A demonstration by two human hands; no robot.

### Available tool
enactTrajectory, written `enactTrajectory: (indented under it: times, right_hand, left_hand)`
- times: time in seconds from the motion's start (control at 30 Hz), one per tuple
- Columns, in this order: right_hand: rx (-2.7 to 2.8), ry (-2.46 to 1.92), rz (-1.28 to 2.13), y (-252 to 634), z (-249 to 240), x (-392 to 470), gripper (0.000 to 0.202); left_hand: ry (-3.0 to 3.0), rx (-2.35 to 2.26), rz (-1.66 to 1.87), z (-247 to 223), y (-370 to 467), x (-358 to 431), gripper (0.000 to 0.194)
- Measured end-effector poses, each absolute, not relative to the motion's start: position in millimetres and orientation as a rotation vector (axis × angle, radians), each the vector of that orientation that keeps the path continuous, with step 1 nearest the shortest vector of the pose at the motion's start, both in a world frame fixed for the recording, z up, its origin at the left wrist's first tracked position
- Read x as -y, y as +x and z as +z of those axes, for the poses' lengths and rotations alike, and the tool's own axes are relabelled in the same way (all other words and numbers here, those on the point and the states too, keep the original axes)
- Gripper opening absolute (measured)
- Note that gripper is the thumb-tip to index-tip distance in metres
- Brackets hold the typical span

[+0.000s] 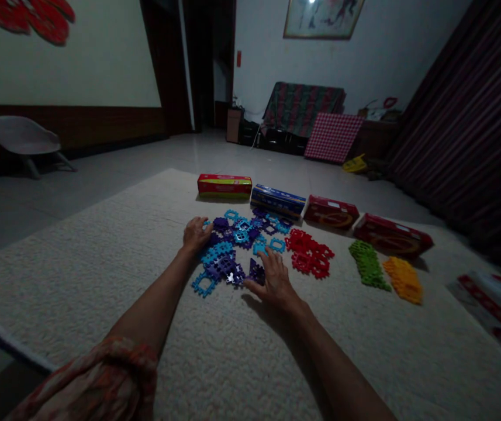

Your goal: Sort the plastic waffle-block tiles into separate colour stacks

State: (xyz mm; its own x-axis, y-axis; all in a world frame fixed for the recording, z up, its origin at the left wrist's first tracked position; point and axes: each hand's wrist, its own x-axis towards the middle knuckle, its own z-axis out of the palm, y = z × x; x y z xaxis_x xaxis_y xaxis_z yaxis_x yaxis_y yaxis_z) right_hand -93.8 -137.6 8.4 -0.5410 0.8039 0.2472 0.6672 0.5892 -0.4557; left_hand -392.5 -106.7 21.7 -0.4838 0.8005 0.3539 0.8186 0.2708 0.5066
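The left hand (196,235), grip unclear, and right hand (277,282), fingers apart, flank blue and purple pieces (241,235) toward the rug's (101,234) far edge; a wide rightward sweep could mix in red pieces (301,262)

Lettering on the blue box (278,202) and red-yellow box (224,187) is too small to read.
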Motion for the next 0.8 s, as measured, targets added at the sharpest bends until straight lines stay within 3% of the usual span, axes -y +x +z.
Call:
enactTrajectory:
  times: [0.07, 0.17, 0.53, 0.67, 0.8]
  right_hand:
    - [2.436, -1.246, 0.483, -98.7, 8.9, 145.6, 0.092]
    - [2.421, -1.279, 0.505, -112.1, 8.9, 146.9, 0.088]
    - [2.093, -1.007, 0.364, -135.8, 6.1, 111.0, 0.055]
    - [2.291, -0.739, 0.357, -145.6, 17.7, 140.6, 0.054]
    - [2.497, -0.649, 0.426, -159.4, 25.5, 169.3, 0.067]
  left_hand:
    - [-1.538, 2.612, -0.903, 17.4, -398.2, 101.6, 0.043]
    - [-1.644, 2.635, -0.928, 15.3, -390.2, 87.8, 0.045]
    - [-1.579, 2.466, -2.114, 29.5, -375.4, 71.0, 0.036]
    - [-1.389, 2.631, -2.307, 25.1, -384.4, 89.6, 0.039]
    - [-1.301, 2.736, -2.316, 20.8, -389.4, 109.2, 0.044]
